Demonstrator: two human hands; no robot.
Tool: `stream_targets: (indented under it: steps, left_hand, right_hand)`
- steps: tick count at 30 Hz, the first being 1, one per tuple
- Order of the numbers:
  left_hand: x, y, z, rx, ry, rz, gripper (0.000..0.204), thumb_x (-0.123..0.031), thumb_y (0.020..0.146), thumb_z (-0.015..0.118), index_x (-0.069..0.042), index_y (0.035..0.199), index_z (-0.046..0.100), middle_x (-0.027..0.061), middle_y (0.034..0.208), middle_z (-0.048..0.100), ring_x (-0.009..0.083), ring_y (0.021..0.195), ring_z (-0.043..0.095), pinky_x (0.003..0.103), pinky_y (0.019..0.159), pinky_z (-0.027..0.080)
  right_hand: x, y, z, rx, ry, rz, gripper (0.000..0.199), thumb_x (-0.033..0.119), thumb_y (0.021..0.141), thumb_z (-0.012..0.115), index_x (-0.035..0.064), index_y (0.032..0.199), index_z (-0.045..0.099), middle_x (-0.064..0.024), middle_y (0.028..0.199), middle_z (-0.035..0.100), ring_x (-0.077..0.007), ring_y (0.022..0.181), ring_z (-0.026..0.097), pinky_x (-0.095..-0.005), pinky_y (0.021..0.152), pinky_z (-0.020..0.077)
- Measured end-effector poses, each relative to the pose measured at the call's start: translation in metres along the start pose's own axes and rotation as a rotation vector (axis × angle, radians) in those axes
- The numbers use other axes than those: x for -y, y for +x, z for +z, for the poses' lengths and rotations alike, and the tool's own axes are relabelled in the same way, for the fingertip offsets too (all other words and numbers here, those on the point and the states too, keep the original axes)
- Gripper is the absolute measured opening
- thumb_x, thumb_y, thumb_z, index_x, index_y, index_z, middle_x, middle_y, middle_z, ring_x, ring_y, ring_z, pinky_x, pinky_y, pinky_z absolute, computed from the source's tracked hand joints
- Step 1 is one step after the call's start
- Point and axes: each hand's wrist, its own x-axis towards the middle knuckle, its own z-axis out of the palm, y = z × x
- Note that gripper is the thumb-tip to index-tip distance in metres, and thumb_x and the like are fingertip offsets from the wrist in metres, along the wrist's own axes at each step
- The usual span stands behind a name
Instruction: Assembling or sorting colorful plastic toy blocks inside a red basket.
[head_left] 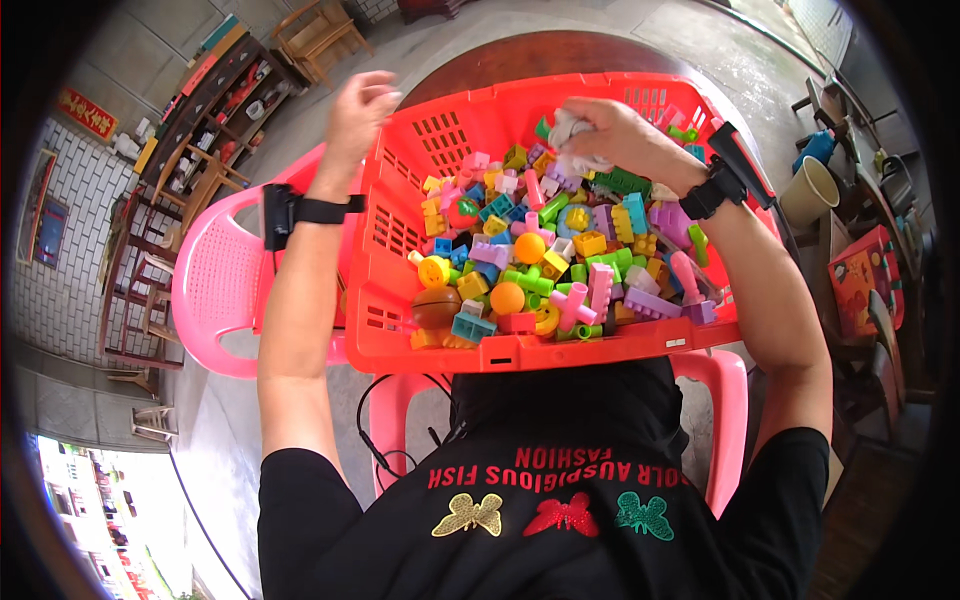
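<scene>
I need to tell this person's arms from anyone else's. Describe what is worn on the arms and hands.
Both forearms are bare, with no gloves or rings visible. The left hand has a black strap at the wrist carrying a flat black box on its outer side. The right hand has a black wristband, watch-like. Short black sleeves end above the elbows.

Tiled home yard – wooden chairs [318, 35], shelf [215, 95]

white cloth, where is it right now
In the head view the white cloth is bunched in the right hand, over the far right part of the red basket, just above the pile of coloured toy blocks.
</scene>
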Motion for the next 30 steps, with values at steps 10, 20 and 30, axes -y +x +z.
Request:
stream_targets:
  steps: [10,20,30]
  left_hand:
    - [-0.073,-0.06,0.162,0.438,-0.858,-0.395,0.04,-0.042,0.093,0.049,-0.01,0.118,0.047,0.0081,0.106,0.058,0.0239,0.097,0.06,0.037,0.074,0.053]
    - [-0.062,-0.063,0.124,0.502,-1.071,-0.596,0.043,-0.046,0.096,0.039,-0.008,0.115,0.051,0.0116,0.102,0.061,0.0241,0.09,0.064,0.033,0.066,0.055]
    - [-0.08,-0.084,0.143,0.732,-1.244,-0.524,0.057,-0.059,0.093,0.029,-0.013,0.122,0.044,0.0106,0.111,0.058,0.0272,0.093,0.064,0.042,0.081,0.054]
  right_hand:
    - [0.012,0.008,0.014,-0.414,0.584,0.134,0.005,0.005,0.086,0.051,0.0026,0.09,0.052,-0.0042,0.078,0.056,-0.0098,0.066,0.053,-0.0265,0.051,0.0443]
    - [0.047,0.001,0.005,-0.363,0.255,0.052,0.027,0.009,0.08,0.06,0.0005,0.103,0.049,-0.0167,0.082,0.06,-0.026,0.075,0.062,-0.0355,0.064,0.048]
    - [0.043,-0.005,0.019,-0.431,-0.33,-0.204,0.01,0.006,0.079,0.057,0.0024,0.087,0.054,-0.0168,0.088,0.05,-0.039,0.082,0.055,-0.0447,0.067,0.0455]
